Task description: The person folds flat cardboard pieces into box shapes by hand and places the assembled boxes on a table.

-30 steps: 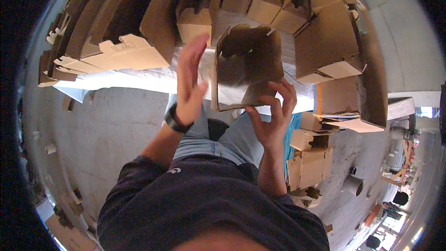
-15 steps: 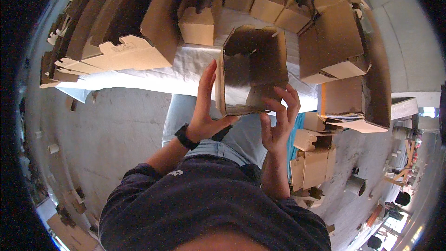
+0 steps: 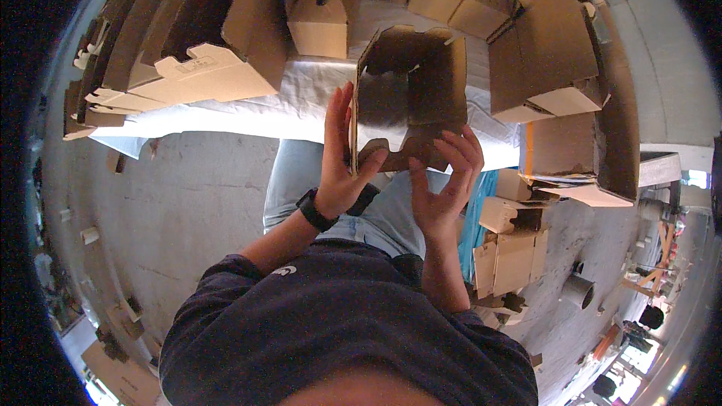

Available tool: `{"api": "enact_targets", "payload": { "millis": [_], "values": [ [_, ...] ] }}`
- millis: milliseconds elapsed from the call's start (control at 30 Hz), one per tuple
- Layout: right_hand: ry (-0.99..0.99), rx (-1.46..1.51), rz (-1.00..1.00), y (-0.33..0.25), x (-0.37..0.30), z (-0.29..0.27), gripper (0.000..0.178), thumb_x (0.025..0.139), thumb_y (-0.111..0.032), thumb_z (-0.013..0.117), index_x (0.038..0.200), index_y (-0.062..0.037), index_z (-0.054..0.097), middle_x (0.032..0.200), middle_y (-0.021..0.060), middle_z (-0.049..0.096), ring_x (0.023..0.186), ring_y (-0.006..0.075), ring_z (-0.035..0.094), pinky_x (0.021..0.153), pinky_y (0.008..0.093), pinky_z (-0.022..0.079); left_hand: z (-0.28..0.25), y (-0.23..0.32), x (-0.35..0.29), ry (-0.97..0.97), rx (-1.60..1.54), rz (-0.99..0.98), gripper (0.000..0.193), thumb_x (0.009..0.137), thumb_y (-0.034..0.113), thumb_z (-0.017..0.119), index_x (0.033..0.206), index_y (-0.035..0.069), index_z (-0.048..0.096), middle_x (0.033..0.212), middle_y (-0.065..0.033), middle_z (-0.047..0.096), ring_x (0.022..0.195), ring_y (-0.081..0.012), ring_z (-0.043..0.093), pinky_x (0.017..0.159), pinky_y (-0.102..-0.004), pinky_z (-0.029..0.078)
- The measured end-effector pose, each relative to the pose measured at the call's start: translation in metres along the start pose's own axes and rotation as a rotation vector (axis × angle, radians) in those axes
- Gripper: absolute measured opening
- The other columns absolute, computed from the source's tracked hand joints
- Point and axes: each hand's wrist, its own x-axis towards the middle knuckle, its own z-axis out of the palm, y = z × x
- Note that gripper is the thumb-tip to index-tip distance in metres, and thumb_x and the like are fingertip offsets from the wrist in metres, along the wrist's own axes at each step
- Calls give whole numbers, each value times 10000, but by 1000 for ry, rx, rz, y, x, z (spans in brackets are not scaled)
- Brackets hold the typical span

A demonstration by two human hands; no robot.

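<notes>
An open-topped cardboard box (image 3: 438,79) is between my hands at the front edge of the white-covered table. Its inside is dark brown, and its near wall has a notched rim. My left hand (image 3: 342,146) lies along the outside of the left wall, with the thumb bent over the near left corner. On the near right side, the fingers of my right hand (image 3: 447,180) curl over the wall and the thumb presses at the near rim. Both hands grip the box. The box's underside is hidden.
Several open cardboard boxes (image 3: 320,34) stand along the far side of the white cloth (image 3: 308,94). A row of tall boxes (image 3: 218,79) is at the left. More boxes (image 3: 545,60) are stacked at the right. Flattened cardboard (image 3: 511,259) sits lower right, beside a grey tube (image 3: 577,291) on the floor.
The near flap of the box has turned upward, so its notched rim now shows. My left thumb has come up over the rim. My right fingers have shifted slightly along the near right side.
</notes>
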Motion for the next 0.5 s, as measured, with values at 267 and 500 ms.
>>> {"api": "enact_targets", "payload": {
  "millis": [267,500],
  "values": [
    [130,116,61,4,-8,7,483,782,22,659,1211,-41,446,1309,163,432,1268,319,401,1042,432,348,7,-10,-2,54,278,139,872,798,117,684,1465,15,132,1508,-165,215,1390,-293,229,1133,-396,188],
    [115,250,155,9,-7,6,562,786,33,625,1310,-22,431,1387,216,380,1306,348,375,1082,442,299,8,-5,1,49,289,176,797,803,57,595,1463,5,151,1500,-173,229,1384,-307,237,1133,-398,181]
  ]
}}
